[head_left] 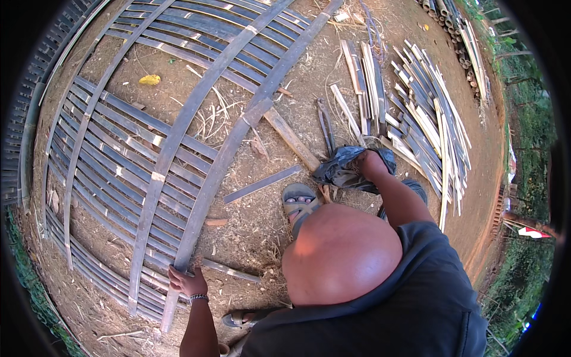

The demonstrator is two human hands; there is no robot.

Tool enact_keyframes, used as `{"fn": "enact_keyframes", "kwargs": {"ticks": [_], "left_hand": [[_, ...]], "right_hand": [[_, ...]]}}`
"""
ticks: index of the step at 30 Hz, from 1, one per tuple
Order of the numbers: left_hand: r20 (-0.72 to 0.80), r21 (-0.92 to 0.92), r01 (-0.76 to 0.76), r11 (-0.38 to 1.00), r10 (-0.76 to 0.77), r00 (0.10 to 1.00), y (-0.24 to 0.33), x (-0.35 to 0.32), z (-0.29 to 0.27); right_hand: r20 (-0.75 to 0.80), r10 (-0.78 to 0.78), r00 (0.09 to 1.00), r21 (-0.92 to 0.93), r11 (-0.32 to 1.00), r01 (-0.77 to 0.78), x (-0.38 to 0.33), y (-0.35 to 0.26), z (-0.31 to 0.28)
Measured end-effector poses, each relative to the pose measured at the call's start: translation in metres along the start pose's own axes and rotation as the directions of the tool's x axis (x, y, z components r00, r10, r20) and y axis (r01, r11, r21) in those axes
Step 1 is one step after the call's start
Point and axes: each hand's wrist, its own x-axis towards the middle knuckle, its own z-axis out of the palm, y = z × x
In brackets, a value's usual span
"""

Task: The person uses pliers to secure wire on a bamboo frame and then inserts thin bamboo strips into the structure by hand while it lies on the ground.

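Note:
My left hand (187,281) is closed around the near end of a long dark bamboo strip (209,178). This strip runs along the right side of a lattice frame of split-bamboo slats (119,172) on the ground. On the right, my right hand (373,166) is at the mouth of a crumpled black plastic bag (339,168), its fingers mostly hidden in the folds. What the bag holds cannot be seen. A wooden bar (291,138) slants from the strip to the bag. Just beyond the bag lies a long-handled pincer-like tool (325,125).
Right of the bag lie piled split-bamboo strips (425,113). A loose dark slat (262,184) lies between frame and my sandaled foot (299,202). Shavings and a yellow leaf (150,79) dot the dirt. Bamboo poles (455,35) lie far right; another slatted panel (30,113) stands left.

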Motion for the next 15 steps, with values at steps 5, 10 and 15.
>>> {"fn": "enact_keyframes", "kwargs": {"ticks": [5,10,15], "left_hand": [[-0.009,-0.015,-0.007,1.000,0.006,1.000,0.002,-0.001,-0.002],[0.020,-0.049,0.029,0.998,-0.028,0.999,0.005,0.000,-0.003],[0.018,-0.144,0.163,0.976,-0.162,0.987,0.003,-0.004,-0.007]], "right_hand": [[0.019,0.097,0.995,0.097,0.990,-0.098,-0.015,-0.010,-0.016],[-0.035,0.158,0.987,0.211,0.966,-0.147,-0.027,0.003,-0.017],[0.227,0.313,0.922,0.346,0.859,-0.376,-0.046,-0.019,-0.031]]}}
